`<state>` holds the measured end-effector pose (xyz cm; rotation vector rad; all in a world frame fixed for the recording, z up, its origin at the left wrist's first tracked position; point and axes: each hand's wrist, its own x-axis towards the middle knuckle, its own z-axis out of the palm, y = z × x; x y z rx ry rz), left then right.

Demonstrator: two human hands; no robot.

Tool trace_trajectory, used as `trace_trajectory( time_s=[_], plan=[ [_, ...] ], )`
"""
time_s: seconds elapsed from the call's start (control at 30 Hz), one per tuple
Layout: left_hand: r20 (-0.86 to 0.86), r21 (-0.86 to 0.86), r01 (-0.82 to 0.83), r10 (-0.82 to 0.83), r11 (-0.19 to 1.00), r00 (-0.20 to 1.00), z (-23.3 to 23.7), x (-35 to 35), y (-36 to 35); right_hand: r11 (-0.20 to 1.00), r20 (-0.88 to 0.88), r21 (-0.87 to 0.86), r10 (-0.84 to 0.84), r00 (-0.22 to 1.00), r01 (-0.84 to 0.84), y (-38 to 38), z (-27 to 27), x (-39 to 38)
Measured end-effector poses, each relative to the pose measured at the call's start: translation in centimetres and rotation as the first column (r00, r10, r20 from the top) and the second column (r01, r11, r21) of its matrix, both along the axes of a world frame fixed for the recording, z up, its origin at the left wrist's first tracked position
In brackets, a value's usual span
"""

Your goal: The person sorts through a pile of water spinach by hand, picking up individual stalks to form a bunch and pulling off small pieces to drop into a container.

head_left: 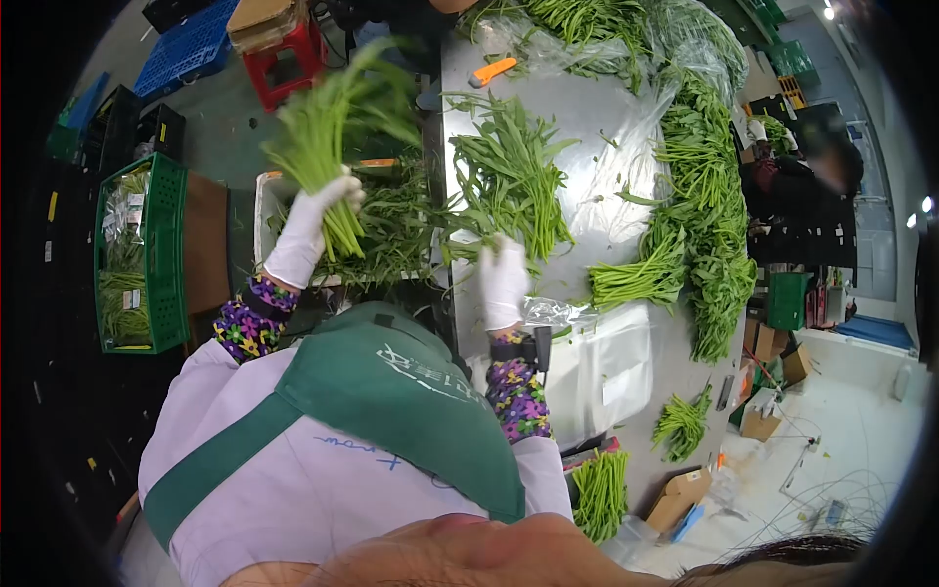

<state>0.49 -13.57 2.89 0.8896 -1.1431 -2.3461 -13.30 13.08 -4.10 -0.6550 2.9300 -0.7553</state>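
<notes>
My left hand (328, 207), in a white glove, is closed round the stems of a bunch of water spinach (337, 127). That bunch is raised over a white bin (262, 220) of loose leaves, and its leafy top is blurred. My right hand (504, 282), also gloved in white, is at the near edge of the metal table (611, 161). Leafy sprigs lie at its fingertips, but blur hides whether it grips them. Just beyond it lies a loose pile of water spinach (514, 176).
A long heap of greens (704, 196) lines the table's far side, with a bunch (641, 274) beside it. Also there are an orange cutter (492, 71) and clear plastic bags (606, 367). Green crates (166, 254) stand left; a person (807, 176) is at the right.
</notes>
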Motion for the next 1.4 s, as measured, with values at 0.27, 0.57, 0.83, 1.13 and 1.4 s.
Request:
trace_trajectory(
  time_s=[0.27, 0.57, 0.83, 1.13, 1.4],
  plan=[
    [-0.047, 0.314, 0.015, 0.0, 0.949, 0.999, -2.1, 0.2, 0.5, 0.834, 0.071, 0.443, 0.332, 0.941, -0.328, 4.0, -3.5, 2.8],
    [0.014, 0.26, 0.078, -0.085, 0.962, 0.996, -1.1, -1.7, 4.5, 0.858, -0.26, 0.482, -0.055, 0.964, 0.179, 6.1, -3.1, -2.9],
    [0.075, 0.222, 0.135, -0.155, 0.966, 0.985, -1.0, -1.7, 6.2, 0.886, 0.619, -0.363, -0.003, 0.786, 0.29, 4.3, 0.7, -0.7],
    [0.128, 0.044, 0.265, -0.269, 0.963, 0.955, -1.0, -4.7, 10.3, 0.859, 0.247, -0.493, -0.017, 0.969, 0.141, -1.6, 5.8, 5.4],
    [0.178, 0.097, 0.293, -0.306, 0.951, 0.935, -1.7, -4.6, 9.5, 0.931, -0.252, -0.244, 0.208, 0.945, -0.27, -2.4, 5.8, 6.3]
  ],
)
